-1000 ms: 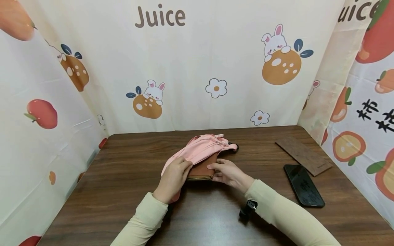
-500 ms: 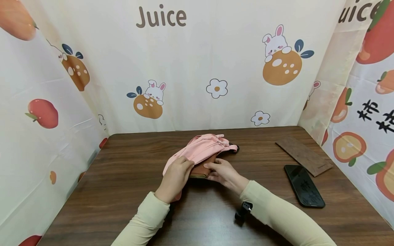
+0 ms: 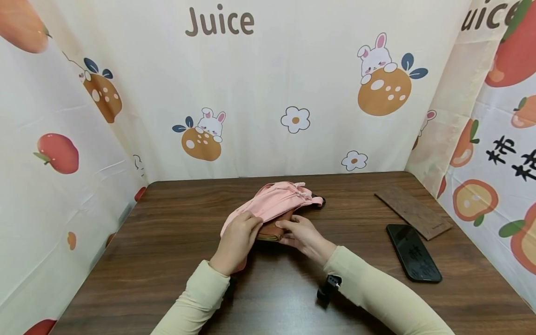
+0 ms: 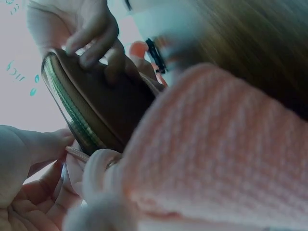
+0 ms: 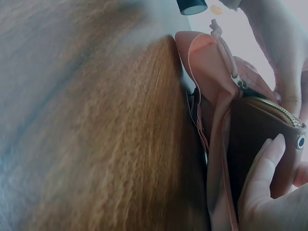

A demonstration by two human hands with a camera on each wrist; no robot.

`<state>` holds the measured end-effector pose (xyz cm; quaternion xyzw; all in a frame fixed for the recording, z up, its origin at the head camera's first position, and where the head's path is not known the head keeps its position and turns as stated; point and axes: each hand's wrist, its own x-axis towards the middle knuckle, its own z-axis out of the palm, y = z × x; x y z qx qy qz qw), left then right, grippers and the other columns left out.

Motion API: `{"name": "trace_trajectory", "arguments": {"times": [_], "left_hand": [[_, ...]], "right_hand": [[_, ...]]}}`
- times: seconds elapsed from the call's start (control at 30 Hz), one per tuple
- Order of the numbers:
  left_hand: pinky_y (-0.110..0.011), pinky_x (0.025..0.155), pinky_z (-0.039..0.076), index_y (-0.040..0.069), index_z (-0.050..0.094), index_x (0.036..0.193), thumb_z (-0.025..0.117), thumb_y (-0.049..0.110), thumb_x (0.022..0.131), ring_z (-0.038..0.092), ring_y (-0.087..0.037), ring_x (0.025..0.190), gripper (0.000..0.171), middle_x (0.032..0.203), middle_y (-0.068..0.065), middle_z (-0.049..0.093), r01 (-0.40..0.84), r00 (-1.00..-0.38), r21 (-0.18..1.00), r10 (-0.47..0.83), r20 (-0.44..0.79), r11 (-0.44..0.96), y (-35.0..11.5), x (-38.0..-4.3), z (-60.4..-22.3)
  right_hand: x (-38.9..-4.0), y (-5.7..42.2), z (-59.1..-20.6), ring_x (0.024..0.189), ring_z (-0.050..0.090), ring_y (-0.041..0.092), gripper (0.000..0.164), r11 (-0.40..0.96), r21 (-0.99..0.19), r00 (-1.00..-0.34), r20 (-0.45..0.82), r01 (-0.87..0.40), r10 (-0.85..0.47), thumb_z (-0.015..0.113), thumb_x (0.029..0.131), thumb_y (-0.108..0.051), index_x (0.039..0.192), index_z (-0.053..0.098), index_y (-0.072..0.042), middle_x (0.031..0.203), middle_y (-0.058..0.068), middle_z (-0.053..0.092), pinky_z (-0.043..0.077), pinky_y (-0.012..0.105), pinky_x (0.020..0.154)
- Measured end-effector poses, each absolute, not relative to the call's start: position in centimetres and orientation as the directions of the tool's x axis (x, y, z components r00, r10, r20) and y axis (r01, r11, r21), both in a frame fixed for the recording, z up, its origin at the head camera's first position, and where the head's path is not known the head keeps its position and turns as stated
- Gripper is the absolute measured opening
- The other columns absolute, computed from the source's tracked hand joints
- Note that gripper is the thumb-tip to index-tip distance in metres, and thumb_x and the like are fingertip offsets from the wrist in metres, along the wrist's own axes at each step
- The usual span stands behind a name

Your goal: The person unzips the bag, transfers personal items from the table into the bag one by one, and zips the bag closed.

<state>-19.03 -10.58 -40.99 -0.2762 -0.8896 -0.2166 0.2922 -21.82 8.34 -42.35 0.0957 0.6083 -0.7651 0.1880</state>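
A pink fabric bag (image 3: 268, 202) lies on the table in front of me. My left hand (image 3: 235, 241) pinches the edge of its opening, thumb and fingers closed on the cloth in the left wrist view. A brown zip wallet (image 3: 273, 230) sits partly inside the bag, its brass zipper edge still showing. My right hand (image 3: 306, 238) grips the wallet's outer end. From the right wrist camera, the wallet (image 5: 255, 125) rests between the right thumb and fingers, with the bag's open zip (image 5: 238, 82) beside it. The wallet's inner part is hidden by the pink cloth.
On the right side of the table lie a black phone (image 3: 413, 253) and a flat brown rectangular piece (image 3: 412, 211), partly overlapping in the head view. A fruit-patterned curtain (image 3: 259, 83) stands behind the table (image 3: 167, 218) and along both sides.
My right hand has moved left, and the wallet has slid deeper into the pink bag, showing less of itself. The left hand keeps its hold on the bag with almost no movement.
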Motion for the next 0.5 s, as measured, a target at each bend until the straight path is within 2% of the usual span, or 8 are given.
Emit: {"name": "trace_trajectory", "arguments": {"times": [0.23,0.37,0.5], "left_hand": [[-0.031,0.071,0.052,0.009,0.074,0.088,0.07,0.01,0.088,0.062,-0.015,0.075,0.004,0.081,-0.001,0.061,0.605,-0.673,0.204,0.356,0.648,0.77,-11.2,-19.15,-40.88],[-0.031,0.071,0.052,0.009,0.074,0.087,0.071,0.007,0.087,0.061,-0.015,0.074,0.003,0.08,-0.002,0.061,0.611,-0.661,0.197,0.357,0.66,0.766,-11.16,-19.13,-40.92],[-0.03,0.069,0.052,0.008,0.073,0.086,0.073,0.003,0.085,0.061,-0.015,0.074,0.005,0.079,-0.002,0.061,0.612,-0.663,0.209,0.35,0.662,0.762,-10.87,-19.01,-40.97]], "right_hand": [[-21.9,8.76,-42.31,0.078,0.063,0.016,0.084,-0.231,-0.878,-0.906,-0.385,0.418,-0.176,0.062,0.092,-0.006,0.154,0.005,0.004,0.105,0.011,0.057,0.055,0.028,0.067],[-21.87,8.51,-42.21,0.078,0.064,0.016,0.069,-0.243,-0.879,-0.909,-0.376,0.411,-0.18,0.06,0.093,-0.006,0.149,0.022,0.005,0.101,0.01,0.059,0.055,0.028,0.068],[-21.88,8.03,-42.34,0.076,0.064,0.016,0.048,-0.258,-0.882,-0.917,-0.362,0.395,-0.168,0.059,0.093,-0.004,0.135,0.039,0.006,0.094,0.009,0.061,0.055,0.028,0.067]]}}
